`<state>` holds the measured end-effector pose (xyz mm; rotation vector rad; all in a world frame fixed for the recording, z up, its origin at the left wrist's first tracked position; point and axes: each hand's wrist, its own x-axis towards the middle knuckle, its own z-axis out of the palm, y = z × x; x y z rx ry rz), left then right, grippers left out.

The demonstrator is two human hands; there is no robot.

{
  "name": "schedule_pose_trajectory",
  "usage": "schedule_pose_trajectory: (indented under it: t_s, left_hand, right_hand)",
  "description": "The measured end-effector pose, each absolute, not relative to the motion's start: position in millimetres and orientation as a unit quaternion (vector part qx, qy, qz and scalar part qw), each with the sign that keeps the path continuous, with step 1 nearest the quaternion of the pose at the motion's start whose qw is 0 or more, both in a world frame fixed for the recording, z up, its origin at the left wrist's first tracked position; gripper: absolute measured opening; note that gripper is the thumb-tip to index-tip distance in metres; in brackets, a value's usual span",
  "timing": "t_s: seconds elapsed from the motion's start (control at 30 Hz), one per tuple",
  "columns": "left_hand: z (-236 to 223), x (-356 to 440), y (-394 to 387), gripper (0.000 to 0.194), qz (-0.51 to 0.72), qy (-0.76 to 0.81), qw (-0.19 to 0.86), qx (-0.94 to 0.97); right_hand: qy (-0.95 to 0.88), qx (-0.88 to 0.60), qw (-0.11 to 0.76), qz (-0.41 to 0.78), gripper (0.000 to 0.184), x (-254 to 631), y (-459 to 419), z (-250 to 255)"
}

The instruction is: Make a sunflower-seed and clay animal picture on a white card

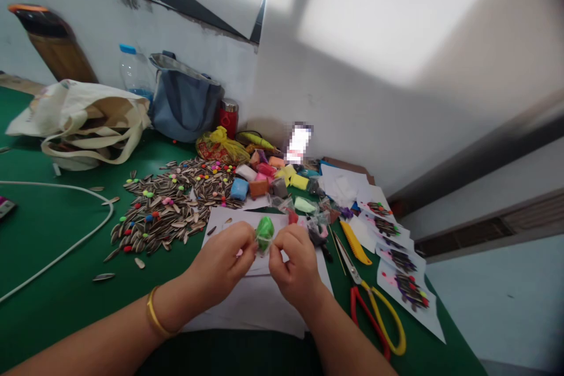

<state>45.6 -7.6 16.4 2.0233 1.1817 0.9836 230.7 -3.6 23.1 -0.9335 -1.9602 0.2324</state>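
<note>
Between my two hands is a small plastic packet of bright green modelling clay, held above white paper sheets. My left hand, with a gold bangle at the wrist, is closed in a pinch at the packet's left side. From the other side my right hand pinches the clear wrapping, fingers curled in. The fingertips are partly hidden. Just beyond lie several wrapped clay blocks, among them a blue one, a brown one and a yellow one.
Sunflower seeds mixed with coloured beads spread at left. Scissors and a yellow utility knife lie right, beside seed-decorated paper sheets. Behind are a blue bag, a cream bag, a bottle and a phone. A white cable curves at left.
</note>
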Motion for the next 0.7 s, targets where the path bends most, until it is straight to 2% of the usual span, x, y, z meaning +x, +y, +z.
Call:
schedule_pose_trajectory:
  t_s: [0.07, 0.1, 0.17, 0.2, 0.23, 0.47, 0.7]
  left_hand:
    - [16.2, 44.6, -5.4, 0.024, 0.398, 0.461, 0.354, 0.71]
    - [16.9, 44.0, -4.4, 0.025, 0.406, 0.467, 0.384, 0.686]
    - [19.4, 43.5, -2.9, 0.026, 0.413, 0.468, 0.43, 0.653]
    - [20.8, 43.7, -2.5, 0.025, 0.412, 0.466, 0.445, 0.644]
    - [22.0, 44.1, -2.3, 0.024, 0.408, 0.462, 0.458, 0.641]
    - [20.2, 46.7, -2.2, 0.019, 0.404, 0.457, 0.496, 0.618]
    - [15.0, 51.6, -2.9, 0.027, 0.413, 0.437, 0.588, 0.542]
  right_hand:
    - [-0.793, -0.366, 0.472, 0.116, 0.008, 233.0, -1.6, 22.2]
    - [-0.795, -0.359, 0.473, 0.123, 0.019, 234.2, -0.3, 21.5]
    - [-0.807, -0.348, 0.456, 0.138, 0.057, 236.2, 2.4, 20.0]
    - [-0.818, -0.341, 0.439, 0.148, 0.07, 236.7, 3.5, 19.1]
    - [-0.827, -0.334, 0.422, 0.16, 0.074, 236.9, 4.5, 18.1]
    - [-0.813, -0.351, 0.417, 0.203, 0.038, 236.0, 5.9, 11.1]
    - [-0.836, -0.346, 0.404, 0.137, 0.031, 234.2, 6.2, 11.6]
